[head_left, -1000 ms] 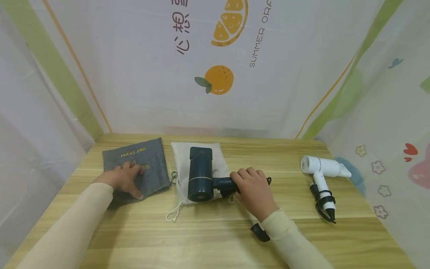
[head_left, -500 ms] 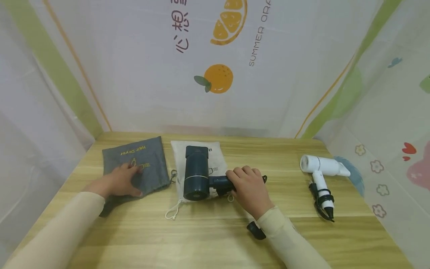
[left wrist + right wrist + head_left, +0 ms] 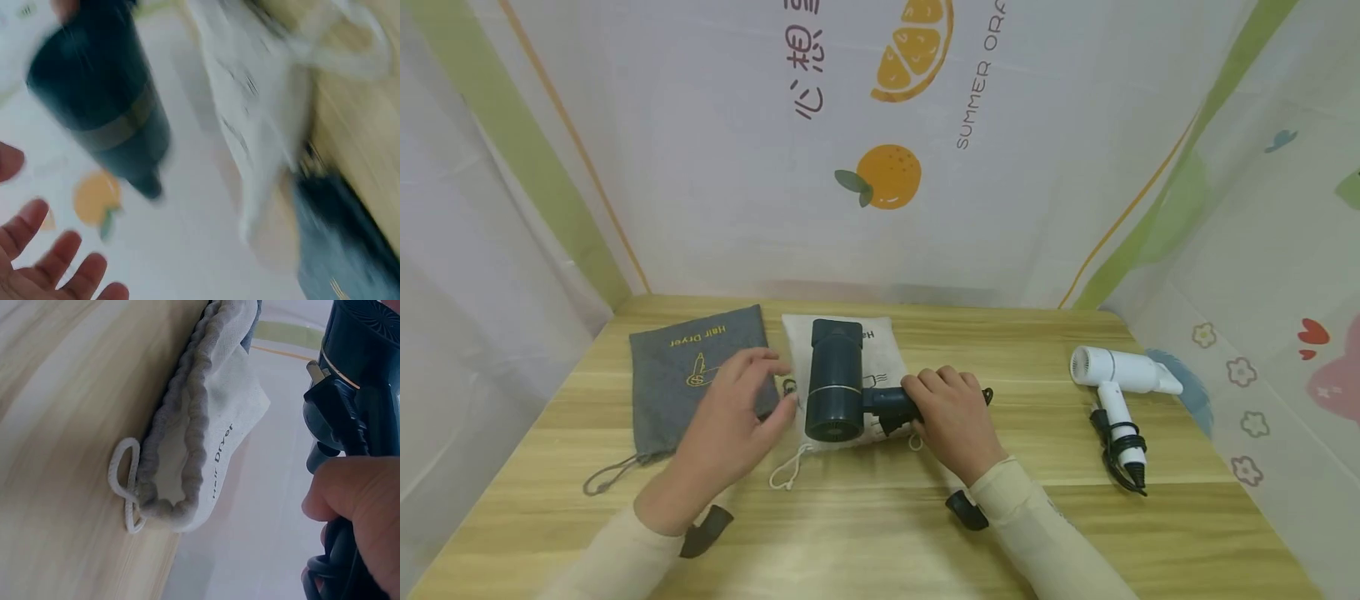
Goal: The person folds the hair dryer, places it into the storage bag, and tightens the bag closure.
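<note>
My right hand [image 3: 955, 421] grips the handle of a dark teal hair dryer [image 3: 837, 379], its cord bundled against the handle in the right wrist view. The dryer is over a white drawstring pouch [image 3: 891, 342] printed "Hair Dryer", whose gathered mouth faces me. My left hand [image 3: 730, 421] holds nothing; its thumb and fingers are apart, close to the dryer's left side. Beneath it lies a grey drawstring pouch [image 3: 662, 375] with yellow lettering, partly covered by the hand. In the left wrist view, the blurred dryer barrel [image 3: 100, 87] is beyond the spread fingers [image 3: 53, 259].
A white hair dryer [image 3: 1120, 371] lies at the right of the wooden table [image 3: 842, 533], a black cord [image 3: 1123, 450] wound round its handle. White drawstring loops [image 3: 786, 475] trail from the white pouch. Printed curtains [image 3: 737, 208] enclose the table's back and sides.
My left hand has left the grey pouch and moved right, towards the dryer, uncovering the pouch's drawstring. The right hand and the dark dryer have shifted slightly left.
</note>
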`<state>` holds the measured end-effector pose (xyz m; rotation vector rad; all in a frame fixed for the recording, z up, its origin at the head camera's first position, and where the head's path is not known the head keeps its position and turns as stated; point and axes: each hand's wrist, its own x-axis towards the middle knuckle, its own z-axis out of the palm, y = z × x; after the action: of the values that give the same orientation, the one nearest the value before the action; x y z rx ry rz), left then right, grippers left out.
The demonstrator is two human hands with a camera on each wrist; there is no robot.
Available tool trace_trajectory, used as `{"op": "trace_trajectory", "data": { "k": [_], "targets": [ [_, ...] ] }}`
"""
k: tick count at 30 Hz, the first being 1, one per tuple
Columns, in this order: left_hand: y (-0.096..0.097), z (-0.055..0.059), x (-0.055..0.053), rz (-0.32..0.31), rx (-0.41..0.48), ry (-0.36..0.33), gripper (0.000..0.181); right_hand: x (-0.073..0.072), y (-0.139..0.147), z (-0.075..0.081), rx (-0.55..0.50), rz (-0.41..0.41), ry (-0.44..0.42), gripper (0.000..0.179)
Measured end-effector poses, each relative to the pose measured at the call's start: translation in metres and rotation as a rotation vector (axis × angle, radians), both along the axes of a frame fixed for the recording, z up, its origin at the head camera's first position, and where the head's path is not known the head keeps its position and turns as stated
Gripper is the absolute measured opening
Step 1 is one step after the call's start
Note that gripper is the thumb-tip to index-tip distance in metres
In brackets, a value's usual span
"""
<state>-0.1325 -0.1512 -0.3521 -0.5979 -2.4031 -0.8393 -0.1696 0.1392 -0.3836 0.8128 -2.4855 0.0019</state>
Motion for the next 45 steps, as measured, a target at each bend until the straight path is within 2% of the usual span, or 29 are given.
{"op": "trace_trajectory", "data": {
  "k": [5, 10, 15, 22, 29, 37, 45],
  "targets": [
    [0.029, -0.005, 0.004, -0.024, -0.104, 0.068, 0.066, 0.000, -0.001, 0.001, -0.009, -0.007, -0.007, 0.053],
    [0.041, -0.013, -0.002, -0.008, -0.172, 0.114, 0.083, 0.001, -0.004, 0.003, -0.016, -0.002, -0.003, 0.052],
    [0.049, -0.019, -0.006, -0.018, -0.206, 0.144, 0.080, 0.002, -0.006, 0.005, -0.023, 0.002, 0.007, 0.052],
    [0.055, -0.019, -0.006, -0.008, -0.210, 0.156, 0.068, 0.003, -0.006, 0.006, -0.022, -0.003, 0.028, 0.050],
    [0.061, -0.016, -0.006, 0.019, -0.221, 0.165, 0.066, 0.003, -0.005, 0.006, -0.020, -0.012, 0.052, 0.049],
    [0.067, -0.018, -0.005, 0.065, -0.228, 0.183, 0.067, 0.005, -0.006, 0.007, -0.026, -0.022, 0.042, 0.051],
    [0.068, -0.017, -0.005, 0.065, -0.202, 0.170, 0.072, 0.004, -0.008, 0.010, -0.025, -0.022, 0.059, 0.049]
  ]
}}
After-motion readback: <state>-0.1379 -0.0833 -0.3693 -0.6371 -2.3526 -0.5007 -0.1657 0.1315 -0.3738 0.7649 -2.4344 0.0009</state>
